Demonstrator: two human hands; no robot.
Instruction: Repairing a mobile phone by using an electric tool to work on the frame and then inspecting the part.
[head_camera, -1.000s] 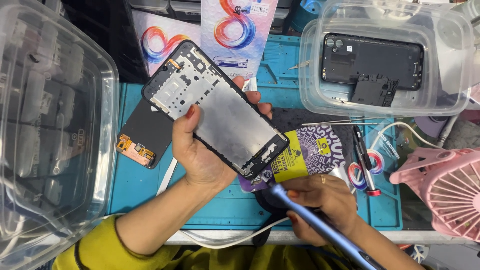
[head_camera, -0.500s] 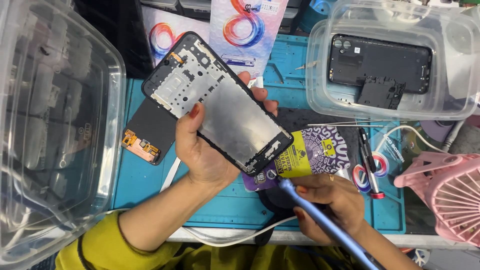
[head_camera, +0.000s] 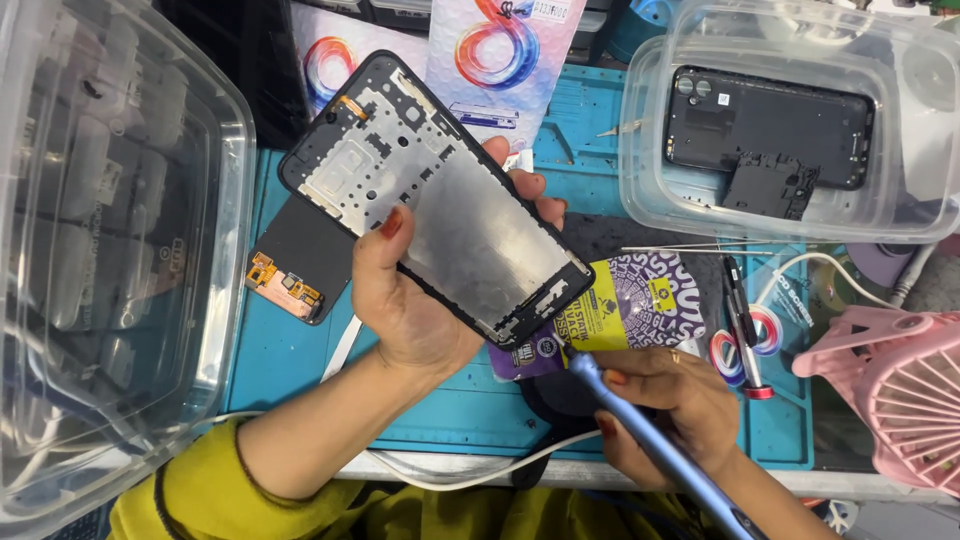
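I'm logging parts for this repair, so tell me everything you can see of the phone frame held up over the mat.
The phone frame is a black-rimmed rectangular mid-frame, its inner side facing the camera: a silvery metal-looking plate with cutouts and holes toward the upper end and a plainer grey panel below. It carries no screen or boards. It is tilted diagonally, raised above the teal mat, gripped by the left hand, thumb on its face, fingers curled round the far edge.

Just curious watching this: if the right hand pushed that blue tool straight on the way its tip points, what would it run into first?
Probably the lower edge of the phone frame in the left hand; the blue tool in the right hand aims up-left at it. Depth is unclear.
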